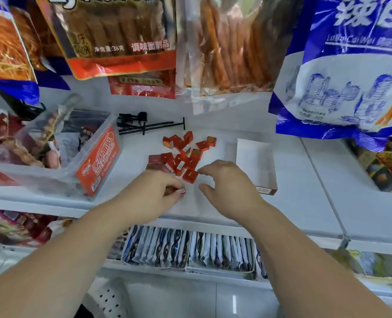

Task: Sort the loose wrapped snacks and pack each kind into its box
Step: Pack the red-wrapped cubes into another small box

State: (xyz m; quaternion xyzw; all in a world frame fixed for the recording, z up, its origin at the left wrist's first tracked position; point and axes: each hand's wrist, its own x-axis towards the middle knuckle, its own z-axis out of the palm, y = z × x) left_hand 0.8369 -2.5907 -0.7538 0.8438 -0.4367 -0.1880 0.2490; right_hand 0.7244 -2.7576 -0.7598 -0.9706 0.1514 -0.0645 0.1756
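Note:
Several small red wrapped snack squares (183,154) lie scattered on the white shelf (305,191). My left hand (155,191) sits at the near edge of the pile and pinches red snacks between thumb and fingers. My right hand (227,187) hovers just right of it, fingers loosely curved, index finger reaching toward the nearest red square (189,176), holding nothing. An empty white cardboard box (254,164) with a brown front edge stands to the right of the pile.
A clear plastic tub (59,157) with a red label holds mixed snacks at left. Black metal hooks (144,125) lie behind the pile. Large snack bags (236,42) hang overhead. A lower shelf carries rows of blue-white packets (186,249).

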